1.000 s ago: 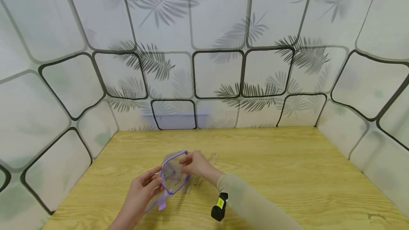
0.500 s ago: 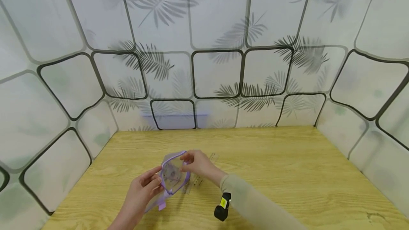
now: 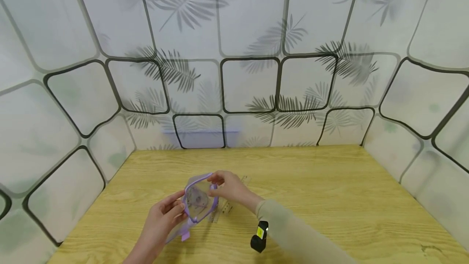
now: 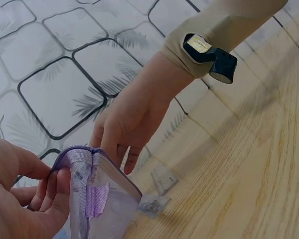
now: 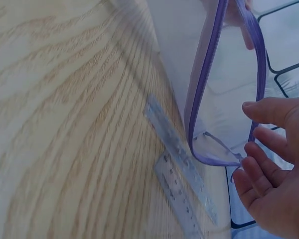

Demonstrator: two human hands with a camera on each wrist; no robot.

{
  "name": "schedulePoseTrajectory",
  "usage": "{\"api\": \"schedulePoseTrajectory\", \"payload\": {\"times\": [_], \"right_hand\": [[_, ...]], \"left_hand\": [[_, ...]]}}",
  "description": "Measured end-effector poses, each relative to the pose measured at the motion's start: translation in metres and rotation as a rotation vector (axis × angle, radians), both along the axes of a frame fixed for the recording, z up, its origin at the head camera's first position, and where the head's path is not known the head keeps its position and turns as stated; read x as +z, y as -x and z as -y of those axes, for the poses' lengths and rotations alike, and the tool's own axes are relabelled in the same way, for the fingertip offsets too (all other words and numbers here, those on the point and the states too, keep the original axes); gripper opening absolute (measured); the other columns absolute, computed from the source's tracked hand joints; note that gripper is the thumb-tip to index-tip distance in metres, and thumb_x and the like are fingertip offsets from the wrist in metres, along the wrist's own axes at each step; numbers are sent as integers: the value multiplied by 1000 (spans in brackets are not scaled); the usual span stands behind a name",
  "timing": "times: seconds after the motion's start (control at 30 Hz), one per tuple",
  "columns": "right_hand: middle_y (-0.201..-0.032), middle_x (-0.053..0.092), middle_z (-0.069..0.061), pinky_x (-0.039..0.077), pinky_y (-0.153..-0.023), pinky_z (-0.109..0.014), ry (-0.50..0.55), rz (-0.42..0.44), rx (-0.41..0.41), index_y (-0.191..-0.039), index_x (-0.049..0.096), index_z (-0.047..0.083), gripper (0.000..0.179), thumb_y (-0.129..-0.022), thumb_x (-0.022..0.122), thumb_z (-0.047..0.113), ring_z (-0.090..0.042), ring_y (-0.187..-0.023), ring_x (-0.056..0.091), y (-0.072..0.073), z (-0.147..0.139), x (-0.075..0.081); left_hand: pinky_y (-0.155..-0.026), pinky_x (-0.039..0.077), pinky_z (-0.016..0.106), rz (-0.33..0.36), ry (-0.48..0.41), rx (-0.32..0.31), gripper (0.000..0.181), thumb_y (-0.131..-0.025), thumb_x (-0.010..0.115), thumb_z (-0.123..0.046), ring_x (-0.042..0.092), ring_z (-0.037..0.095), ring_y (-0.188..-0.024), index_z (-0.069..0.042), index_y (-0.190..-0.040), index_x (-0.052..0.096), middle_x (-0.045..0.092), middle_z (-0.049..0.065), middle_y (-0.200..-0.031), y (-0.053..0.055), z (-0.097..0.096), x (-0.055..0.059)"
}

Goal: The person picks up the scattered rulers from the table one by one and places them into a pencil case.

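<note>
- Head view, far left: the left hand (image 3: 164, 216) pinches the near side of the pouch rim between thumb and fingers, probably to brace that edge so the mouth stands open.
- Next comes the purple-edged pouch (image 3: 215, 204), held tilted above the table (image 3: 311, 182), its zip undone and its mouth turned towards the wearer; that angle seems to give a view inside. A greyish patch shows within, but I cannot tell whether it is an item or print.
- Below the mouth hangs a lilac tab (image 3: 185, 236), free of both hands.
- Beyond the pouch lie a narrow clear ruler (image 5: 182, 152) and a wider clear strip (image 5: 178, 196), side by side and flat on the table, likely there because both hands are busy at the pouch.
- Further right, the right hand (image 3: 231, 188) sits at the opposite rim, thumb apart from loosely bent fingers. No firm pinch shows; whether the fingertips touch the edge I cannot tell. Its place suggests spreading or steadying the opening.
- Last, a black wrist device (image 3: 259, 236) sits at the cuff of the pale sleeve (image 3: 293, 227), apparently strapped there to leave the fingers free.
</note>
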State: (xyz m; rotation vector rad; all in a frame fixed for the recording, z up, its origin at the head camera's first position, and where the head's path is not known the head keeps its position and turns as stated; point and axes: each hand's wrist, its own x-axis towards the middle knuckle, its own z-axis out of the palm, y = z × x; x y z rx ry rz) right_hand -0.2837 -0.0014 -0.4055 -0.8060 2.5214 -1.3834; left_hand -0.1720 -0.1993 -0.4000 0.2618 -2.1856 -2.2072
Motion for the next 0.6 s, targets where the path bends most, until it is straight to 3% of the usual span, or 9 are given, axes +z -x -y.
{"api": "schedulePoseTrajectory", "payload": {"times": [0.3, 0.5, 0.6], "right_hand": [[-124, 65, -13, 53, -95, -39, -53, -82, 58, -125, 64, 5, 40, -88, 74, 19, -32, -115, 58, 10, -12, -5], [-123, 64, -13, 51, -98, -50, -103, -155, 136, -124, 63, 5, 38, -89, 73, 18, -32, -114, 59, 18, -22, -5], [-124, 65, -11, 51, -100, -50, -127, -199, 175, -125, 63, 6, 40, -89, 72, 18, -29, -115, 60, 25, -27, -7]], "left_hand": [[-77, 59, 21, -1, -13, 4, 46, -98, 52, 2, 60, 8, -85, 6, -143, 45, 55, -1, -95, -2, 1, 1], [-77, 59, 21, -2, -15, -8, 47, -98, 54, 0, 60, 8, -86, 6, -144, 43, 56, -1, -96, 0, 2, 0], [-77, 59, 21, 9, -13, -1, 46, -99, 53, 0, 60, 8, -86, 5, -144, 45, 55, -1, -96, 0, 2, 1]]}}
